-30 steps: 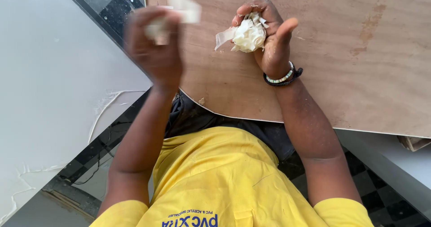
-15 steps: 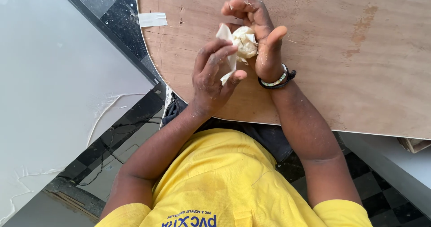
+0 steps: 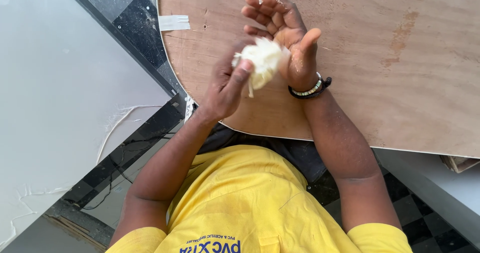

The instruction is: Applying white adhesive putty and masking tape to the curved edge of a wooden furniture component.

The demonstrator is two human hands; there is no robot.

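Note:
My left hand [image 3: 226,84] pinches a crumpled white wad [image 3: 263,58] of thin film or tape between thumb and fingers. The wad rests against the heel of my right hand [image 3: 287,33], whose fingers are spread and slightly curled, gripping nothing. A beaded bracelet [image 3: 311,89] circles my right wrist. Both hands hover over the near rounded edge of a brown plywood board [image 3: 400,58].
Two white tape strips [image 3: 174,22] stick to the board's left edge. A large white panel [image 3: 50,83] lies at the left over a black-and-white tiled floor [image 3: 125,13]. Thin cables [image 3: 112,133] run along the floor near my left arm.
My left hand came back from the left, where it held a white scrap, and took hold of the wad. My right hand opened its fingers off the wad.

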